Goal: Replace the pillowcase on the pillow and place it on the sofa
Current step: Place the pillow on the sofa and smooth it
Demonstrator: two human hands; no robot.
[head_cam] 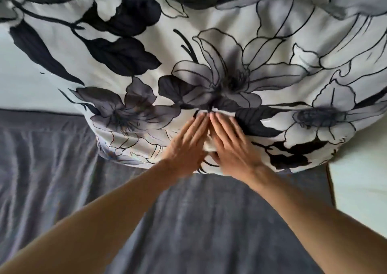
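A big pillow (pixel 209 49) in a white pillowcase printed with black and grey flowers fills the upper half of the view. It lies on the grey sofa seat (pixel 188 221), leaning back toward a pale wall. My left hand (pixel 186 141) and my right hand (pixel 232 146) lie side by side on the pillow's lower middle. Both have straight fingers pressing flat into the fabric, fingertips almost touching, and the cloth dents and folds just above them.
The grey sofa cover is wrinkled at the left (pixel 41 158). A pale surface (pixel 360 185) borders the sofa at the right, with a thin brown edge (pixel 330 185) between them. The pale wall (pixel 27 81) shows behind the pillow at left.
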